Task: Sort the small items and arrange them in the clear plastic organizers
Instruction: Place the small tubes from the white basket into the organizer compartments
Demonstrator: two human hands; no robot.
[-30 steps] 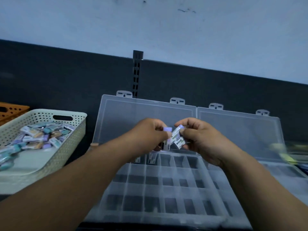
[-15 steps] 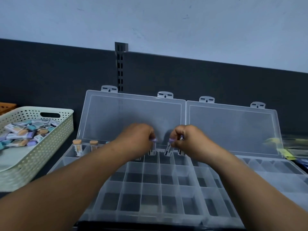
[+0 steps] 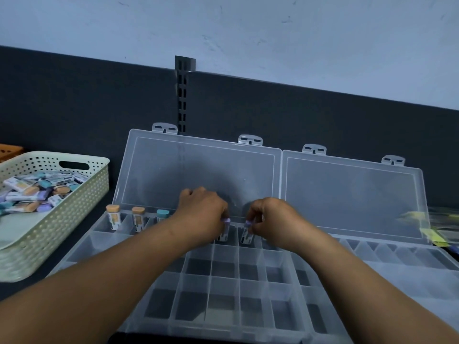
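Both hands are at the back row of the clear plastic compartment organizer [image 3: 196, 266]. The left hand [image 3: 201, 212] pinches a small purple-capped white tube [image 3: 224, 231] standing upright in a slot, and the right hand [image 3: 270, 219] pinches a second purple-capped tube [image 3: 247, 233] in the next slot over.

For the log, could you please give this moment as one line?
left hand: pinches purple-capped item; right hand: pinches second purple-capped item; organizer back row

Single head-worn wide-angle view, facing forward and downward, close above the clear plastic compartmented organizer [image 3: 223, 281] at lower centre; the pale blue-grey wall [image 3: 248, 26] fills the upper frame.
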